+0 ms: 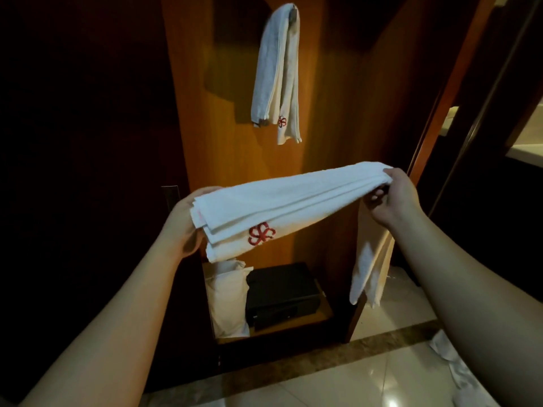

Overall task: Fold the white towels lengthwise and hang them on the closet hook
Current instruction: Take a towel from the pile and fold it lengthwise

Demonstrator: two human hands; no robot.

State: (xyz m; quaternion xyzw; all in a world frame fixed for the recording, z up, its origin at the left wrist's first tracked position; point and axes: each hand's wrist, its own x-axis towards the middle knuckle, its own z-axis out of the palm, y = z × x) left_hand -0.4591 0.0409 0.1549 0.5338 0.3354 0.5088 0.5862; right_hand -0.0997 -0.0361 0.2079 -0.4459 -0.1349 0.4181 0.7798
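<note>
Closet interior (pixel 235 83) of orange-brown wood fills the centre of the view, its back panel lit and its surroundings dark. Tiled floor (pixel 338 383) with a dark border strip lies at 5 o'clock.

Folded white towel (pixel 279 201) spans the middle of the view as a long, layered strip, sloping up from 9 o'clock toward 3 o'clock. A red flower emblem (pixel 261 235) sits on its near lower edge. A loose tail of the same cloth appears to hang down below the right end, at 4 o'clock.

Hung white towel (pixel 276 71) drapes at 12 o'clock from a closet hook (pixel 293 13), both halves hanging down, a small red emblem near its lower end.

Black safe (pixel 282 292) rests on the closet's bottom shelf at 6 o'clock. White pillow (pixel 227 301) stands just beside it, on its left.

Left hand (pixel 183 221) supports the towel's left end from beneath, palm up; the cloth hides most of the fingers, so how far they curl cannot be told. Right hand (pixel 393 195) pinches the towel's right end, fingers curled round the gathered layers.
</note>
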